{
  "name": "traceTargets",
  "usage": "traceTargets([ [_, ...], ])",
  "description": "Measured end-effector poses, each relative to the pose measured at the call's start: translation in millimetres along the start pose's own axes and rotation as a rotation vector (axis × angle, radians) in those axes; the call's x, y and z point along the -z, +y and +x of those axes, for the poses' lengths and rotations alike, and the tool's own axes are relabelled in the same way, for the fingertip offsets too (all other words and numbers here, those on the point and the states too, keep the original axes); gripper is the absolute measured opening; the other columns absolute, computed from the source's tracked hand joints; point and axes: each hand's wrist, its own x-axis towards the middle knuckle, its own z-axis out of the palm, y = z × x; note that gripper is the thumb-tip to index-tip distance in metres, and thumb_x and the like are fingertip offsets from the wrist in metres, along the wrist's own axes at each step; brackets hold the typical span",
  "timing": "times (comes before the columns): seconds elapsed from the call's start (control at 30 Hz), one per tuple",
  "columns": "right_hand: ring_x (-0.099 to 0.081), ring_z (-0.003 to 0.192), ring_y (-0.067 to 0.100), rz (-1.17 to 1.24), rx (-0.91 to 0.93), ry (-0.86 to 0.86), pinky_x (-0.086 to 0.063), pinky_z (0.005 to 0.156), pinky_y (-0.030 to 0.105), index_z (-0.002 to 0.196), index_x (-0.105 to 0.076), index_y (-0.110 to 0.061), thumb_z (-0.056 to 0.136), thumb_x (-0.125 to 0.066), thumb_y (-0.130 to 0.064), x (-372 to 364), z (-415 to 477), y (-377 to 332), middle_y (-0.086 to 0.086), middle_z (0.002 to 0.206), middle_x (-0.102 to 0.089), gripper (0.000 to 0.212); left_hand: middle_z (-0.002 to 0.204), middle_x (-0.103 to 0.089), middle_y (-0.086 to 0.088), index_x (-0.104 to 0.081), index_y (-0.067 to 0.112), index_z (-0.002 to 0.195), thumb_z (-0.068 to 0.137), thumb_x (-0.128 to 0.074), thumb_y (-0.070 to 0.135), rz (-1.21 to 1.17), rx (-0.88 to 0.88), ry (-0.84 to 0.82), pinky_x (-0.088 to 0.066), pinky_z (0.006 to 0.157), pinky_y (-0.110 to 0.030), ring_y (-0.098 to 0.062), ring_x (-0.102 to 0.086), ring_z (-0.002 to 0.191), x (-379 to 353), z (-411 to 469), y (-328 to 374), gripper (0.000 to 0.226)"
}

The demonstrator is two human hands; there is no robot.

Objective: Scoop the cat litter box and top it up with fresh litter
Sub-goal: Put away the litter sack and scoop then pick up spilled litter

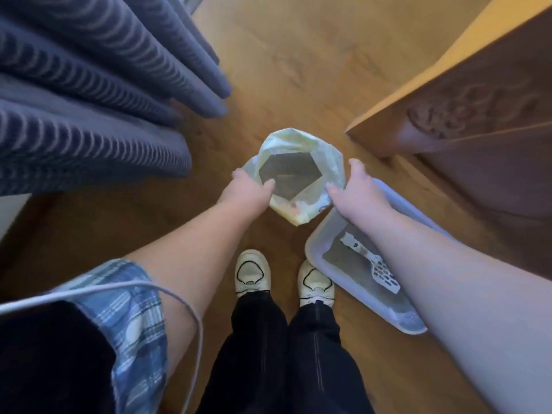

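The bag (298, 141) (open, litter showing) is pinched at its rim by the left hand (248, 186) and right hand (352, 186), just beside the box (316, 249), where the scoop (373, 264) lies. Tipped quickly, litter could be spilled past the box; the rim seems thin.

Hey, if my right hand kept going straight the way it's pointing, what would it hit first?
The litter bag: your right hand grips its rim and points across its open mouth. Past the bag there looks to be only wooden floor, though depth is hard to judge.
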Motion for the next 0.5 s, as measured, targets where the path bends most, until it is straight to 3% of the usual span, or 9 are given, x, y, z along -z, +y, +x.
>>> traceTargets([
  [0.13,-0.059,0.100,0.039,-0.017,0.023,0.053,-0.048,0.079,0.044,0.126,-0.041,-0.013,0.099,-0.050,-0.036,-27.7,35.9,4.5,0.016,0.112,-0.063,0.037,0.102,-0.057,-0.005,-0.056,0.013,0.115,0.096,-0.049,0.039,0.117,-0.104,0.025,-0.038,0.074,-0.032,-0.029,-0.056,0.093,-13.4,44.6,-1.5,0.033],
  [0.23,-0.054,0.081,0.035,0.009,0.029,0.100,-0.039,0.064,0.039,0.110,-0.043,-0.012,0.100,-0.041,-0.026,-33.0,40.7,2.0,0.011,0.091,-0.057,0.017,0.085,-0.055,-0.002,-0.054,0.016,0.096,0.094,-0.047,0.026,0.157,-0.125,0.082,-0.038,0.069,-0.032,-0.029,-0.053,0.081,-12.5,55.3,-5.8,0.013],
  [0.33,-0.045,0.068,0.026,0.058,0.050,0.136,-0.030,0.055,0.037,0.097,-0.043,-0.012,0.099,-0.036,-0.019,-22.0,26.2,-9.1,0.003,0.078,-0.048,0.010,0.076,-0.053,-0.001,-0.057,0.015,0.092,0.091,-0.048,0.019,0.134,-0.090,0.122,-0.039,0.067,-0.033,-0.031,-0.056,0.079,2.2,40.5,-12.5,0.010],
  [0.5,-0.038,0.063,0.021,0.117,0.072,0.170,-0.025,0.055,0.036,0.093,-0.045,-0.008,0.094,-0.035,-0.013,18.7,-29.8,-25.8,0.003,0.076,-0.046,0.011,0.090,-0.060,-0.008,-0.064,0.010,0.100,0.091,-0.049,0.017,0.118,-0.081,0.123,-0.041,0.068,-0.034,-0.033,-0.057,0.082,45.5,-15.8,-23.3,0.019],
])
